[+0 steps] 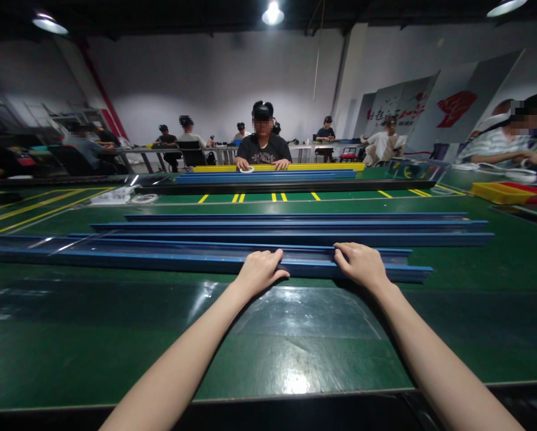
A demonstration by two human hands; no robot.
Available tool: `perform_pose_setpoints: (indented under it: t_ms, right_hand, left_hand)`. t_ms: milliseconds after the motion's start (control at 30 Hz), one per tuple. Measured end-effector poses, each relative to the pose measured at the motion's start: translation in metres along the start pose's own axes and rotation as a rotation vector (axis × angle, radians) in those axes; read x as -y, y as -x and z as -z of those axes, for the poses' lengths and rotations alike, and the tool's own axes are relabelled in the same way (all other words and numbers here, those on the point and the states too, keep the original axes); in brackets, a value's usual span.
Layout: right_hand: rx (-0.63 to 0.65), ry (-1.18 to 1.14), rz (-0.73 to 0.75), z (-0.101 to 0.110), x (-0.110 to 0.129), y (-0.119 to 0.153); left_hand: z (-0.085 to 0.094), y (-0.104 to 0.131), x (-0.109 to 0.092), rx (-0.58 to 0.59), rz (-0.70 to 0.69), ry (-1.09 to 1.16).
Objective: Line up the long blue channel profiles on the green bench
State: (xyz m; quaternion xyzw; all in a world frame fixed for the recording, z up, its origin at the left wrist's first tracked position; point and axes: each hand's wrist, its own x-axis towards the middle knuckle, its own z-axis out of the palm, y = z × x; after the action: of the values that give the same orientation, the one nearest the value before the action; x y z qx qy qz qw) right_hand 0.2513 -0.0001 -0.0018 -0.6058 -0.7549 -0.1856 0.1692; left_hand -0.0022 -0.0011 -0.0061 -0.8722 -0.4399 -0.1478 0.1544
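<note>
A long blue U-shaped channel (160, 261) lies across the green table in front of me, its open side facing up. My left hand (260, 272) is closed on it near the middle, with the thumb at the near wall and the fingers bent over toward the inside. Further right, my right hand (363, 263) grips the same channel close to its right end, fingertips at the far wall. Some of the fingers are hidden behind the hands. Just beyond lie more blue channels (295, 237), parallel to it. Clear plastic film (313, 308) is spread on the near tabletop.
Across the green table (457, 341) a person (263, 143) sits behind a yellow strip (304, 167), both hands on it. A long black strip (272, 187) lies mid-table. Yellow and red bins (501, 193) stand at right. Other people sit around.
</note>
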Motion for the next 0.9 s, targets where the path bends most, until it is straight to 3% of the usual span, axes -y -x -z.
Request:
perform_pose_setpoints:
  t_ms: [500, 900]
  right_hand:
    - [0.043, 0.028, 0.013, 0.002, 0.001, -0.001]
    - [0.079, 0.123, -0.018, 0.009, 0.026, -0.008]
  left_hand:
    - [0.003, 0.000, -0.003, 0.006, 0.048, -0.005]
    - [0.004, -0.001, -0.004, -0.027, 0.030, 0.019]
